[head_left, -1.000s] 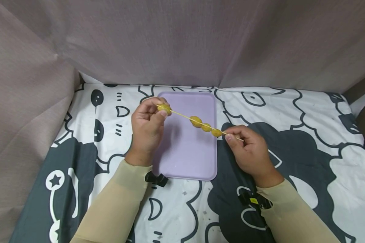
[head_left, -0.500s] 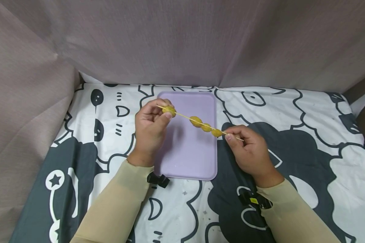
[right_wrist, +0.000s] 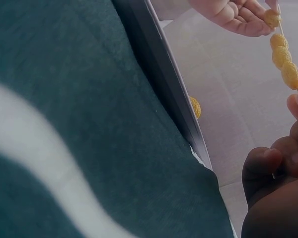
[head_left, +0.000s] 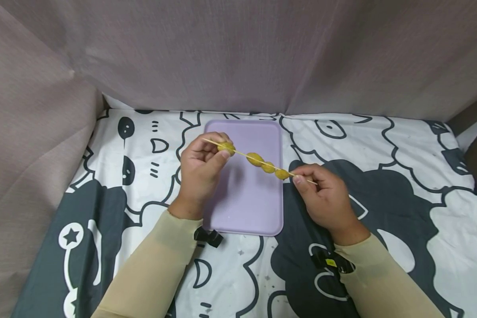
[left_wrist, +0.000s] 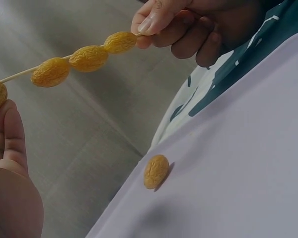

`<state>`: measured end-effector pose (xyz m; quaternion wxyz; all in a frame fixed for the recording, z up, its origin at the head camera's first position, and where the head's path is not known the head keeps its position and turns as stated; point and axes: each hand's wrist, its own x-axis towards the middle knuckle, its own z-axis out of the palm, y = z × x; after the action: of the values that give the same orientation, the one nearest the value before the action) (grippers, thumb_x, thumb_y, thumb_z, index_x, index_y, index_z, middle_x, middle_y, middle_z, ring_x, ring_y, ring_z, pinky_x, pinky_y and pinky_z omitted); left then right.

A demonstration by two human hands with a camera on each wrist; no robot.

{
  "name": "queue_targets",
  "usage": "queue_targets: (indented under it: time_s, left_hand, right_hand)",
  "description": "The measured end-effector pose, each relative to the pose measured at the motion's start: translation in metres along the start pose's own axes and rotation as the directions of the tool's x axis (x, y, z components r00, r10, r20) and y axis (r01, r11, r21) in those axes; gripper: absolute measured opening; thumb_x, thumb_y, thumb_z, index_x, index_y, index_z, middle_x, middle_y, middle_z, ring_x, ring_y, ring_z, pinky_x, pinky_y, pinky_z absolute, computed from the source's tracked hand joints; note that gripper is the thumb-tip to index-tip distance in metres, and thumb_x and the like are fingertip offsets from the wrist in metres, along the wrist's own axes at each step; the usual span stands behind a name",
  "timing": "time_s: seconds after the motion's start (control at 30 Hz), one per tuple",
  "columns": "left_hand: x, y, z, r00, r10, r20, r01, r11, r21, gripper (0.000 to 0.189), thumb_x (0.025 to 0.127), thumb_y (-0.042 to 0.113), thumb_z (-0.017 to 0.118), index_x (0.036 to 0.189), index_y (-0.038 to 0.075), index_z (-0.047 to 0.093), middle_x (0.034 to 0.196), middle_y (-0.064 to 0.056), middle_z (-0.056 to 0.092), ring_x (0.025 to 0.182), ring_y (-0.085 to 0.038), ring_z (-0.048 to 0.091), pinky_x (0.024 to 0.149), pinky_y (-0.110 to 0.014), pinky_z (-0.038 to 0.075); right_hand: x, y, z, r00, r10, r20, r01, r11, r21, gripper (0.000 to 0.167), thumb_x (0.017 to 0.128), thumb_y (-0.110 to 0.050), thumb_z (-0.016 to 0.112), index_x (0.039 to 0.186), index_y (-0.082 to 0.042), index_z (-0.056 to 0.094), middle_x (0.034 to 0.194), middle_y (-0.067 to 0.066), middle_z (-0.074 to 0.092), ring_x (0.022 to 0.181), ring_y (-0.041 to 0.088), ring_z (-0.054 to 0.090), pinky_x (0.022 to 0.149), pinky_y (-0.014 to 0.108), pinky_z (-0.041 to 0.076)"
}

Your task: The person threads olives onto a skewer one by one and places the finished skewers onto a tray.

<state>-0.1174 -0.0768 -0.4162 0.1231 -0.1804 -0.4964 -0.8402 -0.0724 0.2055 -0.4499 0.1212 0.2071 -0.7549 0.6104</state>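
Observation:
My right hand (head_left: 323, 201) pinches one end of a thin wooden skewer (head_left: 240, 154), which slants across in the air over the tray. Three wrinkled yellow oval fruits (head_left: 255, 159) are threaded close together near that end. A fourth yellow fruit (head_left: 225, 149) is on the skewer near its far tip, pinched between the thumb and fingers of my left hand (head_left: 200, 172). The tip pokes out past it, and a stretch of bare skewer separates it from the others. On the tray lies one more loose fruit (left_wrist: 156, 171), seen in the left wrist view but hidden in the head view.
A lilac rectangular tray (head_left: 246, 212) lies beneath my hands on a black-and-white cartoon-print cloth (head_left: 238, 274). Grey-brown fabric (head_left: 238, 53) hangs behind the table and along its left side.
My left hand has moved right and slightly down along the skewer, sliding its fruit nearer the other three. More of the tip now shows. The right hand has stayed nearly still.

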Motion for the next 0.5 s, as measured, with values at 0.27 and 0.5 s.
queue_targets:
  time_s: [0.27,0.5]
  left_hand:
    - [-0.0025,-0.0002,0.0017,0.999,-0.028,0.021,0.027,0.999,0.022,0.039,0.091,-0.017,0.066,0.109,0.016,0.078,0.105,0.001,0.08,0.102,-0.015,0.073,0.093,-0.023,0.066]
    - [-0.0037,-0.0022,0.0009,0.999,-0.031,0.043,0.03,0.999,0.034,0.04,0.092,-0.017,0.066,0.111,0.016,0.079,0.106,0.001,0.08,0.103,-0.015,0.073,0.094,-0.022,0.066]
  right_hand:
    - [0.0001,0.0006,0.0,1.0,-0.006,0.002,0.006,1.0,0.017,0.025,0.096,0.023,0.067,0.113,0.007,0.076,0.065,-0.001,0.04,0.057,0.009,0.039,0.05,0.027,0.032]
    - [0.0005,-0.0009,0.0007,1.0,-0.004,0.011,0.004,1.0,0.02,0.025,0.096,0.022,0.067,0.112,0.006,0.076,0.065,-0.001,0.04,0.057,0.009,0.039,0.05,0.027,0.032]
